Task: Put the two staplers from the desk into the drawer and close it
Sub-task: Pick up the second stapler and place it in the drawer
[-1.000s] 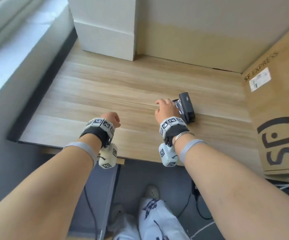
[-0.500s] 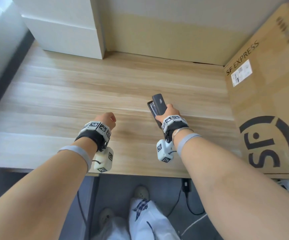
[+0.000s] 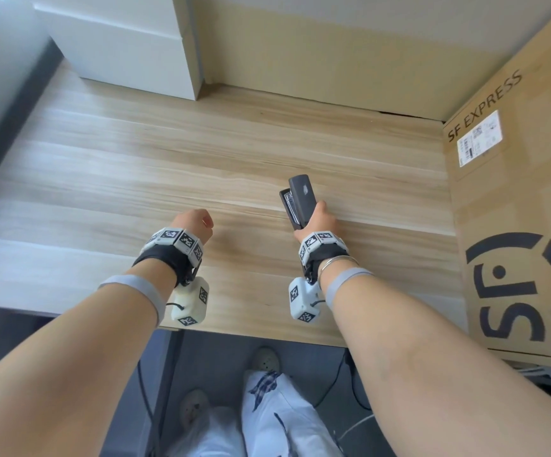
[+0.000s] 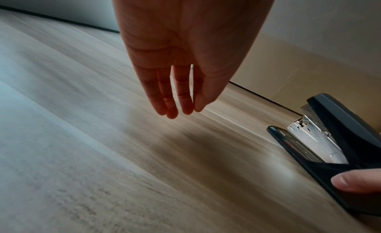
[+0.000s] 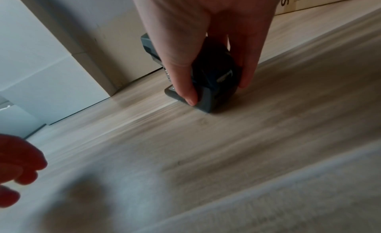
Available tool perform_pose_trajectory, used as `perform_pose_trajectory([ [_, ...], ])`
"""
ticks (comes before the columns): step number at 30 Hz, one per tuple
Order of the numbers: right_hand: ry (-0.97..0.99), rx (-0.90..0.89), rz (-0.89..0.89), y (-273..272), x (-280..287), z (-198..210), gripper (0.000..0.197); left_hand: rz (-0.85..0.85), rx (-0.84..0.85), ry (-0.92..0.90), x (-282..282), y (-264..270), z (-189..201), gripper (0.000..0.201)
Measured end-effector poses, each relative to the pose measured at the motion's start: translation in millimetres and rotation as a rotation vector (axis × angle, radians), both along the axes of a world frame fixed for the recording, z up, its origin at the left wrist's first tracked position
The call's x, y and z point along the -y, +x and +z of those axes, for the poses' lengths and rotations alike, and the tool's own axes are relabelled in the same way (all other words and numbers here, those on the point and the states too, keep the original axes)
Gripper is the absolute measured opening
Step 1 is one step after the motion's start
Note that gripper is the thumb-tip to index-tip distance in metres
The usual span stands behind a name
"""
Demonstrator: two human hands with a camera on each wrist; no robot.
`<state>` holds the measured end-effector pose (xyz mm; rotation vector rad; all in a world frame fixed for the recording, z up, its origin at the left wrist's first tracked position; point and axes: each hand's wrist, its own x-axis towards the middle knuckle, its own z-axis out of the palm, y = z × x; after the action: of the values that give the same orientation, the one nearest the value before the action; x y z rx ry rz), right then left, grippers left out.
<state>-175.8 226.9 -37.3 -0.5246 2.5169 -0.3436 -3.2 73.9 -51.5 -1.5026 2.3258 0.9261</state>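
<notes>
A black stapler (image 3: 298,202) is gripped at its rear end by the right hand (image 3: 317,222), toward the desk's (image 3: 135,166) right edge. Its gaping front is exposed only by the left-wrist view. The left hand (image 4: 175,60) hangs relaxed, holding nothing.

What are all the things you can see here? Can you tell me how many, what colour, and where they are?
stapler: one, black with a silvery inside, on the desk, held at its near end
desk: one, light wood, under both hands
white box: one, back left of the desk
cardboard box: one, brown with black SF EXPRESS print and a white label, right side of the desk
cables: dark, on the floor under the desk
left hand: one, above the desk, fingers hanging loose, holding nothing
right hand: one, its grip pinches the stapler
</notes>
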Motion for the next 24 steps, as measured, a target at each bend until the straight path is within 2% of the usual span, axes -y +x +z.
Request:
perform_pose_trajectory([
  [4, -0.029, -0.038, 0.023, 13.8, 7.3, 10.6, 0.051, 0.01, -0.004, -0.005, 4.0, 11.1, 2.2, 0.028],
  [13, -0.17, -0.061, 0.106, 87.7, 41.2, 46.6, 0.051, 0.015, -0.034, -0.037, 13.6, 58.1, 13.5, 0.026],
  [24, -0.187, -0.02, 0.319, 231.7, 62.7, 47.3, 0.05, 0.142, -0.012, -0.071, 20.3, 194.2, 19.6, 0.03],
])
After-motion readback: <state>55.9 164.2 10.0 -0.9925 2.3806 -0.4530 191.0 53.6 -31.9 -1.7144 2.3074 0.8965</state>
